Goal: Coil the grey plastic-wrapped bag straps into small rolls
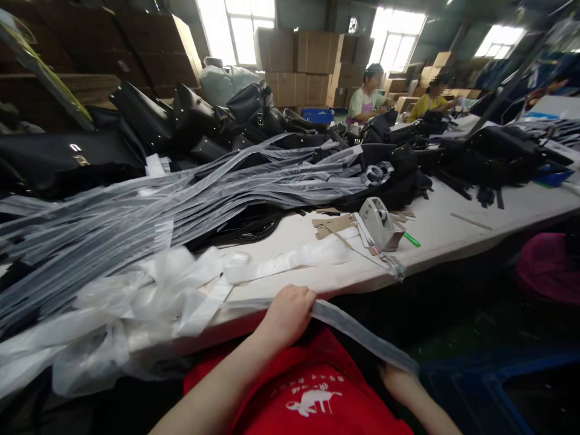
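A long grey strap in clear plastic wrapping (362,331) stretches between my two hands in front of the red apron (339,374). My left hand (290,311), at the table's front edge, is closed around the strap, and a length of it trails left along the edge. Lower and to the right, my right hand (399,382) is at the strap's other end, its fingers partly hidden and blurred but seemingly closed on it. Loose white plastic film (131,296) is heaped left of my left hand. Behind it lies a big bundle of similar wrapped straps (217,187).
Black bags (145,118) pile up along the table's back. A tape dispenser (379,223) stands by cardboard scraps (333,226) and a green pen (412,240). A blue crate (489,386) is at lower right. Two people work at the far side; cartons (317,51) are stacked behind.
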Demonstrator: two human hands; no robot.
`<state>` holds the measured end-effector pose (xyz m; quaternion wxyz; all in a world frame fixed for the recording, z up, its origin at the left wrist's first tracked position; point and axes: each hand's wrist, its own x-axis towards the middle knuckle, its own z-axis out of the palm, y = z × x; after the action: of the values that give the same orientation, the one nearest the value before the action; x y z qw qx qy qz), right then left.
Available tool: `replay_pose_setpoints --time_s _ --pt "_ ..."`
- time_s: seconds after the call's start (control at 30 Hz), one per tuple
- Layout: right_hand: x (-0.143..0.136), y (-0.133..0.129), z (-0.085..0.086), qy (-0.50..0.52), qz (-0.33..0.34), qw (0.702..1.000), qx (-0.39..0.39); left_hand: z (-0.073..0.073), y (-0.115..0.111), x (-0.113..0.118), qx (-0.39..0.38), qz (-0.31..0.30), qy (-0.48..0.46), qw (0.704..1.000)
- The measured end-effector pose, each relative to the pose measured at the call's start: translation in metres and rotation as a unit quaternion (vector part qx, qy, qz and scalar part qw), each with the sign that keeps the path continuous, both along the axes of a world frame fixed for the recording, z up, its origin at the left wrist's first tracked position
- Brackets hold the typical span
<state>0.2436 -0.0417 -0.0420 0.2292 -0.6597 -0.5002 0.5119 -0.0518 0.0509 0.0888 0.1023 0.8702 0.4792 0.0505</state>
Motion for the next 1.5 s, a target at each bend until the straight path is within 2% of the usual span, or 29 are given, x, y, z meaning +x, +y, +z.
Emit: replay_pose_setpoints --time_s 0.07,0.1,0.13,0.2,0.23,0.3,0.4,0.43,0.5,0.57,0.63,0.73,0.8,0.9,0.97,1.03,1.1,1.23,1.37,1.5 --pt "-0.013 -0.001 0.037 0.038 0.081 0.996 0.0 -0.009 -0.011 0.021 -0.01 -0.043 -0.007 0.999" --pt "-0.016 0.002 0.06 0.078 0.145 0.986 0.011 -0.014 -0.015 0.03 -0.011 -0.067 -0.004 0.998" --pt "-0.019 0.007 0.082 0.118 0.191 0.973 0.048 -0.018 -0.02 0.039 -0.01 -0.093 0.001 0.996" --pt "-0.024 0.022 0.114 0.118 0.168 0.965 0.165 -0.024 -0.027 0.053 0.004 -0.151 0.003 0.989" --pt "-0.028 0.03 0.121 0.1 0.152 0.963 0.196 -0.026 -0.03 0.058 0.018 -0.174 -0.004 0.985" --pt "-0.037 0.043 0.117 0.077 0.163 0.967 0.18 -0.027 -0.033 0.064 0.041 -0.199 -0.022 0.979" --pt "-0.047 0.053 0.091 0.102 0.266 0.958 0.021 -0.025 -0.03 0.06 0.026 -0.198 -0.037 0.979" --pt "-0.046 0.055 0.084 0.103 0.288 0.952 -0.014 -0.024 -0.027 0.053 0.0 -0.19 -0.047 0.981" --pt "-0.038 0.057 0.078 0.084 0.303 0.949 -0.033 -0.023 -0.018 0.035 -0.088 -0.16 -0.08 0.98" --pt "-0.022 0.061 0.082 0.06 0.31 0.949 -0.019 -0.024 -0.006 0.01 -0.229 -0.119 -0.11 0.96" --pt "-0.004 0.066 0.089 0.043 0.322 0.946 -0.017 -0.028 0.006 -0.016 -0.397 -0.083 -0.127 0.905" --pt "0.017 0.07 0.096 0.023 0.344 0.938 -0.029 -0.038 0.021 -0.047 -0.587 -0.037 -0.179 0.788" --pt "0.023 0.071 0.097 0.017 0.357 0.933 -0.053 -0.043 0.026 -0.057 -0.652 -0.006 -0.228 0.723" --pt "0.02 0.067 0.095 0.038 0.369 0.923 -0.101 -0.044 0.027 -0.057 -0.724 0.032 -0.259 0.638" --pt "0.012 0.063 0.094 0.069 0.375 0.915 -0.132 -0.042 0.025 -0.05 -0.768 0.025 -0.244 0.591" --pt "0.002 0.058 0.092 0.099 0.38 0.906 -0.155 -0.04 0.022 -0.041 -0.797 -0.013 -0.225 0.561" --pt "-0.009 0.053 0.09 0.11 0.387 0.901 -0.163 -0.037 0.018 -0.031 -0.805 -0.049 -0.224 0.547" --pt "-0.026 0.049 0.084 0.075 0.395 0.906 -0.136 -0.034 0.009 -0.017 -0.794 -0.073 -0.248 0.551" --pt "-0.033 0.051 0.082 0.04 0.376 0.918 -0.116 -0.038 0.003 -0.006 -0.773 -0.092 -0.267 0.568" --pt "-0.038 0.053 0.085 0.067 0.376 0.917 -0.114 -0.049 -0.001 0.002 -0.748 -0.078 -0.272 0.601"
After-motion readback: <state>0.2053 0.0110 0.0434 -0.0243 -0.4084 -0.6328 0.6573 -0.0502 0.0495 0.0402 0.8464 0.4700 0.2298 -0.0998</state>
